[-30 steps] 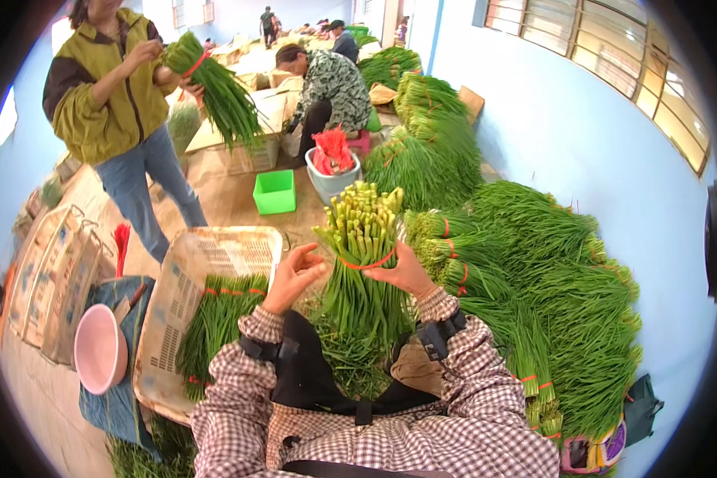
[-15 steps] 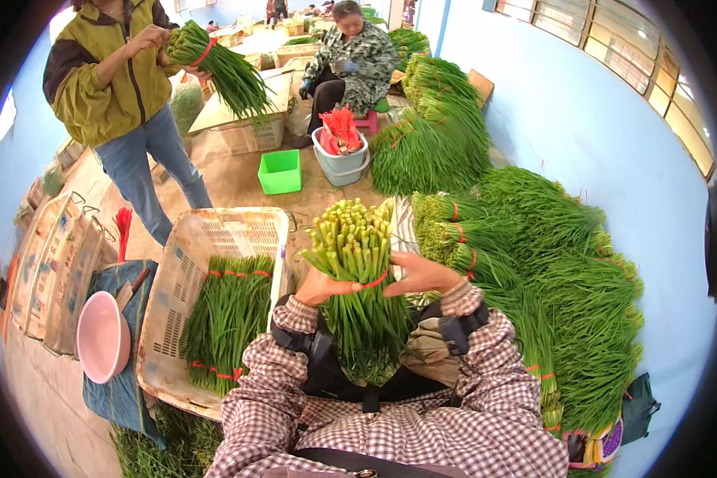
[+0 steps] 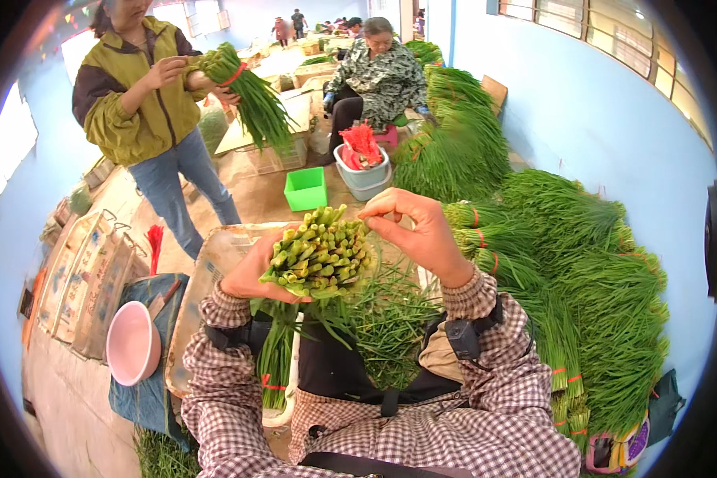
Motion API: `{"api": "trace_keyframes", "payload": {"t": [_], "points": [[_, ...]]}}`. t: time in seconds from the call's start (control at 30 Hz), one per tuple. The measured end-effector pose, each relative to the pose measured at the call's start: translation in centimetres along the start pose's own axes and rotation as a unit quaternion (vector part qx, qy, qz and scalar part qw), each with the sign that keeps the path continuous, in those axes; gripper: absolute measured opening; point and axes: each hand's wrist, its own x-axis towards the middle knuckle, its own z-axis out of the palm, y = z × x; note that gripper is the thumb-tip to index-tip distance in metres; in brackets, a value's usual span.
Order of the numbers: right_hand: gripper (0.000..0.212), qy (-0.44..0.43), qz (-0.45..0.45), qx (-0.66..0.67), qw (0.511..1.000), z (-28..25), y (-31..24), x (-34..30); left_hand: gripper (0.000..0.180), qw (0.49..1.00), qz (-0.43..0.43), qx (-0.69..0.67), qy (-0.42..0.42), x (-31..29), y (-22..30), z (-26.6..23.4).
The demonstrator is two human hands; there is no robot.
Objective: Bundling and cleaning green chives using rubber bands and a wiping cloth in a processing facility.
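Note:
A thick bunch of green stalks is tipped so its pale cut ends face me. My left hand is wrapped round it from the left, with leaves hanging below. At the bunch's upper right edge, my right hand has thumb and forefinger pinched together. Whatever lies between those fingertips is too small to make out. Loose green trimmings are spread over my lap, beneath my right hand.
At my left stand a whitish plastic crate and a pink basin. Tied bundles are heaped along the right wall. Ahead are a green bin, a bucket of red strips, a standing person holding a bunch and a seated person.
The bunch has moved left and tipped its cut ends toward me. My right hand has left its side and risen to the cut ends. The red band no longer shows.

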Motion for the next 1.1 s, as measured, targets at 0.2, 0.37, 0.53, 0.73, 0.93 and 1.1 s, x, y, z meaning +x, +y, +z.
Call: {"api": "trace_keyframes", "payload": {"t": [0.2,0.37,0.53,0.73,0.93,1.1], "points": [[0.011,0.04,0.053,-0.033,0.997,-0.8,1.9,-2.5,0.098,0.963,-0.015,0.264,-0.055,-2.8,5.4,-2.9],[0.017,0.097,0.186,-0.225,0.951,-10.0,5.4,-13.1,0.081,0.896,-0.146,0.419,-0.039,-5.1,6.2,-0.4],[0.014,0.161,0.302,-0.28,0.897,-13.7,3.7,-26.1,0.085,0.899,-0.169,0.401,0.041,-7.6,-0.9,4.3],[0.023,0.119,0.295,-0.421,0.849,-9.4,3.3,-29.0,0.072,0.972,-0.126,0.12,0.16,-11.4,-8.7,4.5],[0.021,0.098,0.277,-0.41,0.863,-6.6,6.9,-26.8,0.065,0.959,-0.124,0.204,0.152,-11.7,-2.7,-0.2],[0.015,0.097,0.384,-0.4,0.826,-10.6,4.5,-24.9,0.078,0.962,-0.196,0.151,0.117,-9.1,3.2,-1.1]]}}
